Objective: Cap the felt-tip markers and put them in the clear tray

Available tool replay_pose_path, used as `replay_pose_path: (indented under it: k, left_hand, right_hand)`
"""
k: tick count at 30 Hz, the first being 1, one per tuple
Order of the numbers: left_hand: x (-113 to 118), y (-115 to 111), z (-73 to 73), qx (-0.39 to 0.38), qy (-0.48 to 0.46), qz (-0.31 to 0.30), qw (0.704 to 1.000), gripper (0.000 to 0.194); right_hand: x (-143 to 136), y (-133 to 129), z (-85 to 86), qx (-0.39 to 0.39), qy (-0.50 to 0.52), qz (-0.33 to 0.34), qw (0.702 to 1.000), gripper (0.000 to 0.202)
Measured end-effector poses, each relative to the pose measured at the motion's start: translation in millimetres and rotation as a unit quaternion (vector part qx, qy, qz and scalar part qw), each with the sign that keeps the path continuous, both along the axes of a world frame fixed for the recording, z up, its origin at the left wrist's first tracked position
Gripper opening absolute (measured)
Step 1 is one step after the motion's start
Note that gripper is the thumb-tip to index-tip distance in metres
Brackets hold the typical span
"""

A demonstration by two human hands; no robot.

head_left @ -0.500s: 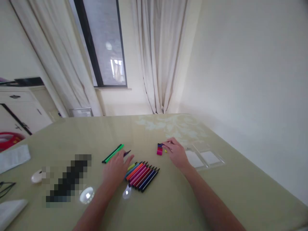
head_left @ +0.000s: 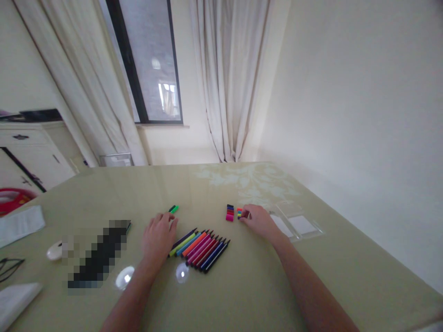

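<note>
My left hand (head_left: pixel 161 235) is over the green markers (head_left: pixel 175 209), whose lower parts it hides. Its thumb and fingers are apart, and I see nothing held between them. To its right, several uncapped markers (head_left: pixel 204 249) lie side by side in a slanted row, a dark purple one (head_left: pixel 183 237) at the left end. My right hand (head_left: pixel 256 220) has its thumb and fingertips pinched at a short column of small coloured marker caps (head_left: pixel 239 211), on the dark cap at its near end. Another column of caps (head_left: pixel 230 213), pink to dark, lies just left of it.
Right of my right hand lies a clear plastic case (head_left: pixel 301 226). On the left are a white mouse (head_left: pixel 54 251), a blurred-out dark object (head_left: pixel 100 253), glasses (head_left: pixel 10 269) and a white cloth-like item (head_left: pixel 22 226). A wall runs along the table's right side.
The dark purple marker has left my left hand and lies at the row's left end. My left hand has moved left over the green markers. Beside my right hand, the second cap column now shows.
</note>
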State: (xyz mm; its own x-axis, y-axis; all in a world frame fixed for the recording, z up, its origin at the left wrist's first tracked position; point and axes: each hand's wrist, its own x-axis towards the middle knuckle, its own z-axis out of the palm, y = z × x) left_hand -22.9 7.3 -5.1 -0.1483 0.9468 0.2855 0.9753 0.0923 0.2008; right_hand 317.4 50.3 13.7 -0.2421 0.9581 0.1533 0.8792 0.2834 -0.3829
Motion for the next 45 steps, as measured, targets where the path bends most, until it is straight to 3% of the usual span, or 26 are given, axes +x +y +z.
replay_pose_path:
  k: [4,13,20,26,29,31,37,45]
  left_hand:
    - [-12,-2,1.5,0.009,0.033,0.073,0.997,0.034]
    - [-9,-2,4.0,-0.017,0.039,0.073,0.996,0.027]
    - [-3,5,-9.7,-0.029,0.017,-0.033,0.999,0.022]
    - [20,5,-8.9,0.047,-0.109,-0.204,0.972,0.029]
    - [35,-3,-6.9,0.075,-0.128,-0.251,0.957,0.028]
    - [42,-8,-6.7,0.085,-0.126,-0.266,0.952,0.026]
    - [50,-17,-2.4,0.102,-0.125,-0.299,0.941,0.024]
    - [52,-23,4.6,0.062,-0.039,-0.237,0.969,0.036]
  right_hand:
    - [-4,-2,-0.1,-0.006,-0.009,-0.006,1.0,0.004]
    - [-4,4,-5.3,0.027,-0.023,-0.022,0.999,0.008]
    - [-41,-16,-8.0,0.109,-0.02,0.084,0.99,0.01]
    - [-66,-30,-16.0,0.187,-0.015,0.143,0.972,0.05]
    - [-68,-31,-18.7,0.199,-0.019,0.151,0.968,0.031]
    - [-67,-30,-18.7,0.206,-0.018,0.152,0.967,0.019]
    - [-67,-34,-12.9,0.228,-0.004,0.162,0.96,0.018]
    - [-75,-42,-10.6,0.216,-0.026,0.216,0.952,0.018]
